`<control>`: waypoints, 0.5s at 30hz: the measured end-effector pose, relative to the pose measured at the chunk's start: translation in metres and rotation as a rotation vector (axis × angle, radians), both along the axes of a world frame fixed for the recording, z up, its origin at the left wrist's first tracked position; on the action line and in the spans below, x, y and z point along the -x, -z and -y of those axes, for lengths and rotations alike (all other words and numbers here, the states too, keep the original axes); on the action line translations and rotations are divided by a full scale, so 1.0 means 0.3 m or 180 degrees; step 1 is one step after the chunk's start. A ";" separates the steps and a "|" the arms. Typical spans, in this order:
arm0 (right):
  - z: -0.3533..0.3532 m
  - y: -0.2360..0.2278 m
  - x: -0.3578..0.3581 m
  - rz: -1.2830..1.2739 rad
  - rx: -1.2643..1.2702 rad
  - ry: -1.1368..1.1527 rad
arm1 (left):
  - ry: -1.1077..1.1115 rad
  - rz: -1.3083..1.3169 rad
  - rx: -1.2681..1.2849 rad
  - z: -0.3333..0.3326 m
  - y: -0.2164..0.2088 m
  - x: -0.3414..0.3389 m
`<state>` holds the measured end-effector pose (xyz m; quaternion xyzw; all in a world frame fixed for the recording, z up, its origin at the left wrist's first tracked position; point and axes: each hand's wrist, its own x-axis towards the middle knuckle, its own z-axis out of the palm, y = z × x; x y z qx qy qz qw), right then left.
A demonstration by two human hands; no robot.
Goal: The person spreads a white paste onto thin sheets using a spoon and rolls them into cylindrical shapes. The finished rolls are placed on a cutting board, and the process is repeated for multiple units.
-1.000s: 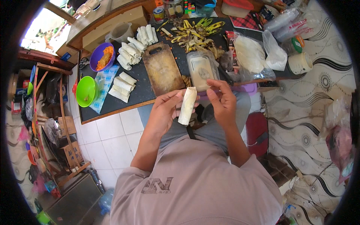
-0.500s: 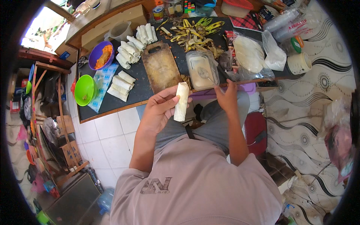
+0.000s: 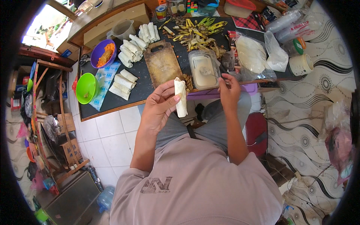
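Observation:
Near the table's front edge, my left hand (image 3: pixel 159 107) is closed around a rolled spring roll (image 3: pixel 180 99) in pale wrapper, held up between thumb and fingers. My right hand (image 3: pixel 229 91) grips the handle of a spoon (image 3: pixel 206 71). The spoon's bowl rests in the whitish paste of a clear rectangular tub (image 3: pixel 192 75). Left of the tub lies a worn wooden cutting board (image 3: pixel 163 67), its surface bare. Finished rolls (image 3: pixel 131 50) lie in rows beyond and beside it, with another small group (image 3: pixel 123 84) nearer me.
A purple bowl (image 3: pixel 96 51) of orange filling and a green bowl (image 3: pixel 80 91) stand at the left. Banana peels (image 3: pixel 202 32) are heaped behind the tub. Round pale wrappers (image 3: pixel 250 54) on plastic lie to the right, near a white pot (image 3: pixel 300 64).
The spring roll is turned a little more upright in my left hand. My right fingers have closed in on the spoon handle, and the spoon has shifted slightly in the paste.

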<state>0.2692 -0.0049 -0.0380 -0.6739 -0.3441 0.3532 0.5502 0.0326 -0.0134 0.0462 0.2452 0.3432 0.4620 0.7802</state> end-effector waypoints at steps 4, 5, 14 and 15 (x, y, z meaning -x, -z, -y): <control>-0.029 0.043 0.028 -0.0403 -0.0182 -0.0194 | -0.0066 0.0001 0.0106 0.000 0.012 0.000; -0.029 0.043 0.033 -0.0247 -0.0215 -0.0206 | -0.0090 0.0011 0.0135 0.000 0.008 -0.001; 0.052 -0.018 0.029 0.1039 -0.0746 -0.0288 | -0.0316 -0.0162 0.0057 -0.003 0.025 -0.006; 0.055 -0.036 0.033 0.0549 -0.0670 -0.0209 | -0.0312 -0.0166 0.0057 -0.008 0.029 -0.009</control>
